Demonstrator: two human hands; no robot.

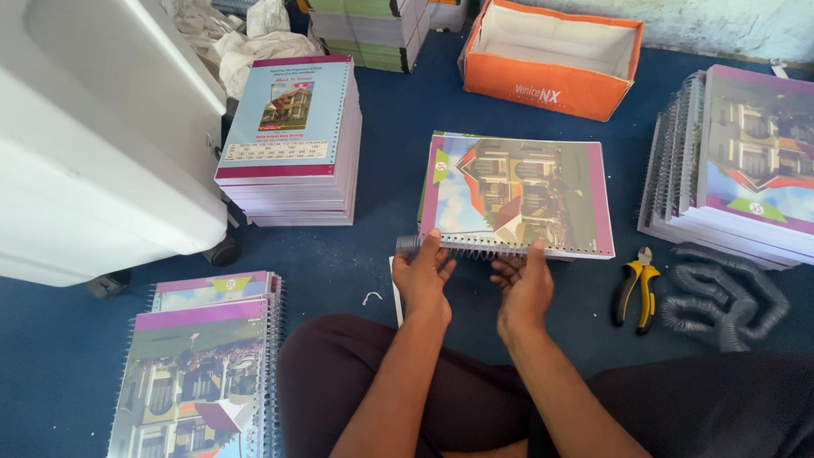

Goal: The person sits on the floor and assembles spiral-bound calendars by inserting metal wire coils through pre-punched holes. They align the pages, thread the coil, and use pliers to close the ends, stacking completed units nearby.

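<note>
Several stacks of notebooks are lying around a person who is sitting on the blue floor (373, 280). Looming at the left is a big white machine housing (102, 144), the largest thing in view. Next in size, a tall stack of unbound notebooks (288, 144) is standing beside it, a fanned pile of bound ones (729, 161) is resting at the right, and another bound pile (199, 365) is lying near the left knee.

An orange cardboard box (551, 61) is sitting open at the top, and nothing is showing inside it but its pale lining.

Straight ahead, the notebook with a house picture on its cover (517, 195) is lying flat on the floor, punched edge toward the person. Both hands are working along that edge: the left hand (421, 276) is curling its fingers over the wire spiral (458, 248), pinching it, while the right hand (524, 284) is hovering half-open with fingertips touching the coil further along.

To do this well, I judge that the spiral wants to be kept level with the row of holes and turned evenly, one hand feeding and the other guiding, so no loop is skipping a hole.

Grey coils of spare spiral (729, 301) are lying at the right, with yellow-handled pliers (638, 293) just beside them.
</note>
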